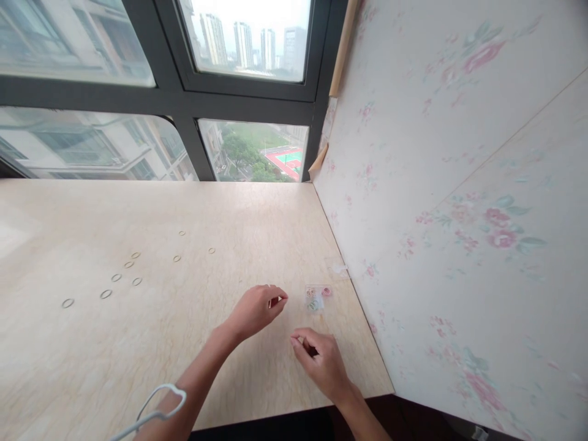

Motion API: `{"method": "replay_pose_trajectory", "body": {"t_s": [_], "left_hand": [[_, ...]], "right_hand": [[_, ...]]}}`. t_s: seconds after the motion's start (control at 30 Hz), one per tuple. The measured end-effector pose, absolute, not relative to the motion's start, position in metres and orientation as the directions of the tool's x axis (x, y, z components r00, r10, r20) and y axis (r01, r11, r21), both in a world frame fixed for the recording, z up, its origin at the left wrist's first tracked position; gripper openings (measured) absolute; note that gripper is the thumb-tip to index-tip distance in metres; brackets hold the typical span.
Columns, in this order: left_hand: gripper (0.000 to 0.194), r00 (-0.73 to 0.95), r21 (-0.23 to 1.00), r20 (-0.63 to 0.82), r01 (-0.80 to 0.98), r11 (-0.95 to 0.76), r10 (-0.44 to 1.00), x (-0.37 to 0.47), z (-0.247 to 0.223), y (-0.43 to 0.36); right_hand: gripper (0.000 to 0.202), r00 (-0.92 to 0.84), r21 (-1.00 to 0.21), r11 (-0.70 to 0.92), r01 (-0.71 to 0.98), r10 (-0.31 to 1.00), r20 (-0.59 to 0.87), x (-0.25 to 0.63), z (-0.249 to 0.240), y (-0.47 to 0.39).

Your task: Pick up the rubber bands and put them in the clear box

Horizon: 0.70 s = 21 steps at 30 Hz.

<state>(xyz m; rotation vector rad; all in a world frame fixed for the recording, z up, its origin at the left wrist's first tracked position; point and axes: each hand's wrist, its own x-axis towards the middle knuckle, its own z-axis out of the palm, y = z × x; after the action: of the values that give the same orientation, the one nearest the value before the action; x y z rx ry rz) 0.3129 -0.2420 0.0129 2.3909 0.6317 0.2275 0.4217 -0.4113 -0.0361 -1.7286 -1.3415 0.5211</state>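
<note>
Just below the frame's centre, the left hand point(256, 310) and right hand point(321, 361) have thumb and fingers pressed together; whether anything is pinched, I cannot tell. Beside them, right of centre, lies the clear box point(322, 303). Rings point(105, 298) at left probably need light fingertip handling.

Single head-worn view, facing forward and steeply down from above the near edge of the desk point(257, 223), both hands point(254, 313) close below, window point(252, 109) farther off along the top, flowered wall point(422, 159) filling the right.
</note>
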Motion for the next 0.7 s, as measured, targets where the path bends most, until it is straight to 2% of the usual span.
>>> {"method": "replay_pose_trajectory", "body": {"t_s": [0.13,0.33,0.57,0.7], "left_hand": [[0.021,0.788,0.628,0.005,0.477,-0.616,0.615,0.267,-0.007,-0.236],[0.022,0.687,0.639,0.096,0.513,-0.574,0.721,0.211,-0.03,-0.235],[0.02,0.633,0.704,0.204,0.436,-0.561,0.747,0.193,-0.039,-0.245],[0.015,0.573,0.823,0.224,0.322,-0.468,0.788,0.192,-0.044,-0.242]], "right_hand": [[0.022,0.344,-0.806,-0.074,0.587,0.925,0.165,0.421,-0.037,-0.411],[0.025,0.347,-0.848,-0.094,0.522,0.931,0.11,0.404,-0.033,-0.396],[0.025,0.173,-0.88,0.044,0.473,0.975,0.141,0.353,-0.004,-0.314],[0.021,-0.016,-0.854,0.162,0.494,0.984,0.177,0.311,0.019,-0.243]]}}
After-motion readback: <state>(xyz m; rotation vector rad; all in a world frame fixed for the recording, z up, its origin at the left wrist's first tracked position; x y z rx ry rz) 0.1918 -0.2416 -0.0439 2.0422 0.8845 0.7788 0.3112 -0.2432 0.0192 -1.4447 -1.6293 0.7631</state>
